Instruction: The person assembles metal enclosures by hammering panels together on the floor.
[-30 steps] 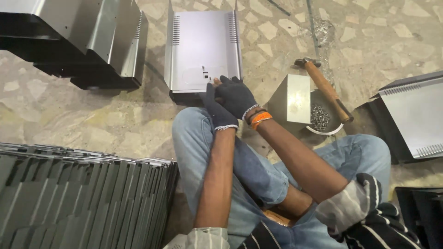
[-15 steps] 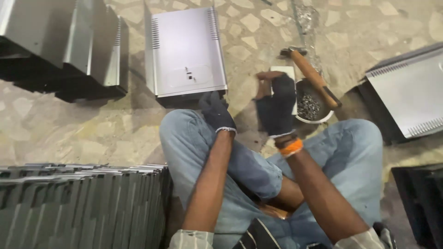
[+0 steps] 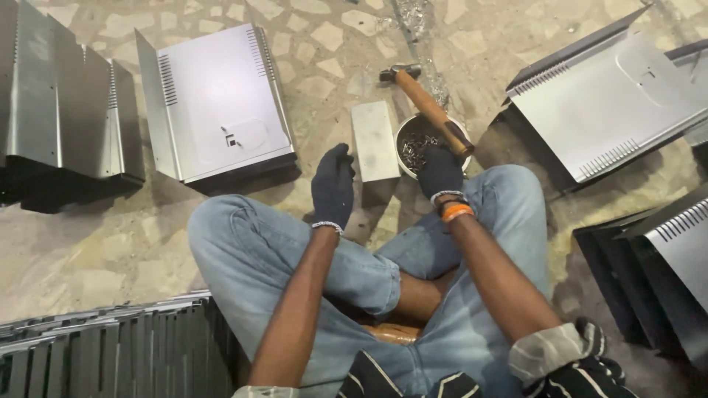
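Two gloved hands worked above the crossed legs. At far left stood a stack of metal covers (image 3: 63, 110), then a single metal cover (image 3: 217, 107) lying flat, now untouched. The left hand (image 3: 333, 184), half a second earlier near that cover, hung loosely curled, holding nothing. A small metal block (image 3: 375, 140) lay beside it. The right hand (image 3: 440, 171) had moved into the bowl of screws (image 3: 414, 146), fingers bent down; whether it gripped any could not be told. A hammer (image 3: 431, 110) rested across the bowl.
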